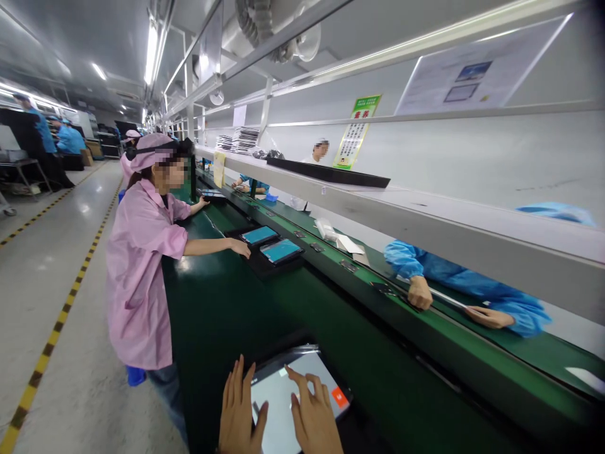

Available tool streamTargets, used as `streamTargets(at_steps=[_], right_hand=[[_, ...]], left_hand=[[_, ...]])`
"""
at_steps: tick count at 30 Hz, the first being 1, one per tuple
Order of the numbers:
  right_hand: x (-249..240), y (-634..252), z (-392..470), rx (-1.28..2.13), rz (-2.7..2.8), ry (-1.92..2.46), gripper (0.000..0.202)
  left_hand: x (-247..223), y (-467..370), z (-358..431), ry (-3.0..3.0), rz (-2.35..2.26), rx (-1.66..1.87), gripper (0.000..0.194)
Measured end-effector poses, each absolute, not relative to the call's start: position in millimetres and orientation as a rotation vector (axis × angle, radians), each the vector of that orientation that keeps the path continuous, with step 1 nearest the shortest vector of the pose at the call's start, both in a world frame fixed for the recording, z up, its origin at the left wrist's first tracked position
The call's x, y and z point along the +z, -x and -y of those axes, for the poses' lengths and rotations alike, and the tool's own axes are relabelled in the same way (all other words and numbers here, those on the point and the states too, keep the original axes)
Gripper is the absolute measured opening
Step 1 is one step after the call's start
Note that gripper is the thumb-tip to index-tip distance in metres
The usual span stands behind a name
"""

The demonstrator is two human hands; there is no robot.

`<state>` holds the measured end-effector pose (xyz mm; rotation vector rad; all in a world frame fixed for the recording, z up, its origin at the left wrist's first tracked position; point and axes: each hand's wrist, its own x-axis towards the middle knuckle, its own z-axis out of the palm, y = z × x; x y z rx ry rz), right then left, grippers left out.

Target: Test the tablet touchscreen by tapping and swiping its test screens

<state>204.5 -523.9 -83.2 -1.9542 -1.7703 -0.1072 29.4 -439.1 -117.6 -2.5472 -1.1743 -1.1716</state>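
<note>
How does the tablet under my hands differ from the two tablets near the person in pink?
The tablet under the hands shows a pale grey screen with a red-orange patch; the two tablets further along show teal-blue screens. The near one lies alone, with the left hand and right hand on it; the far two lie side by side, with a pink-sleeved person's hand beside them. All lie flat on the green bench.

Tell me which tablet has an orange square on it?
The tablet under the person's own two hands, at the bottom. The two tablets farther up the belt show only blue screens.
</note>
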Motion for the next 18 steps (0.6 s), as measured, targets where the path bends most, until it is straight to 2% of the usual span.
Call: streamTargets(at_steps=[6, 18], right_hand=[[-65.8, -207.3, 528.1, -0.123, 1.662, 1.941, 0.040], [-71.0, -227.7, 540.7, -0.149, 1.554, 1.966, 0.042]], left_hand=[[-112.8, -28.1, 440.7, 2.568, 1.194, -1.187, 0.051], [-111.1, -26.1, 442.5, 2.628, 1.223, -1.206, 0.051]])
